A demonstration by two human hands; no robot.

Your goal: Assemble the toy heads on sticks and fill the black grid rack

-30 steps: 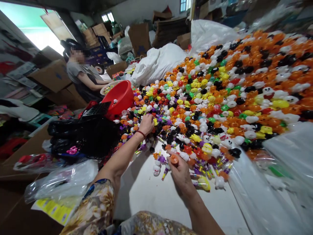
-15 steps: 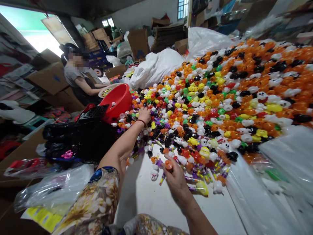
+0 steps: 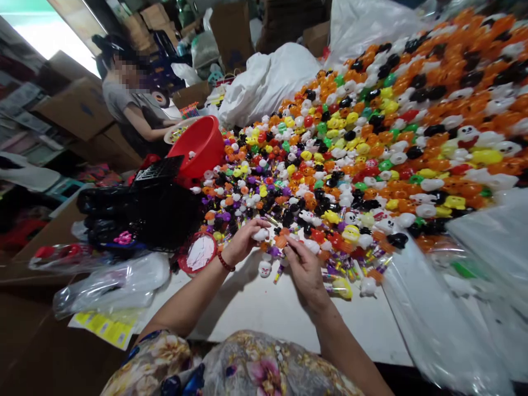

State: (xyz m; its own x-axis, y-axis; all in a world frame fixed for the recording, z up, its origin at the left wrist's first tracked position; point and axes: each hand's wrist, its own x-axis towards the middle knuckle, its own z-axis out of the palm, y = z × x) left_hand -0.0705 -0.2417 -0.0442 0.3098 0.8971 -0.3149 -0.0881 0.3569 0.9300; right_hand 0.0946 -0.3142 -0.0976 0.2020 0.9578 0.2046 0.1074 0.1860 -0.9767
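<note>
the heap of small plastic pieces covers the far side and right of the white table: glossy orange, white, black, yellow, green, red and purple, some figure-shaped, several with printed faces. a clear plastic sheet lies over the table's right side. a black plastic bundle at left bears white lettering (not legible); just beyond stands a red basin. the left hand has its fingers curled round a white piece at the heap's near edge. the right hand has thumb and forefinger drawn close at an orange piece; whether it is gripped cannot be told. a yellow-printed sheet lies front left, text too small to read. a red dish with white contents sits beside the left wrist. a white face piece lies between the hands.
</note>
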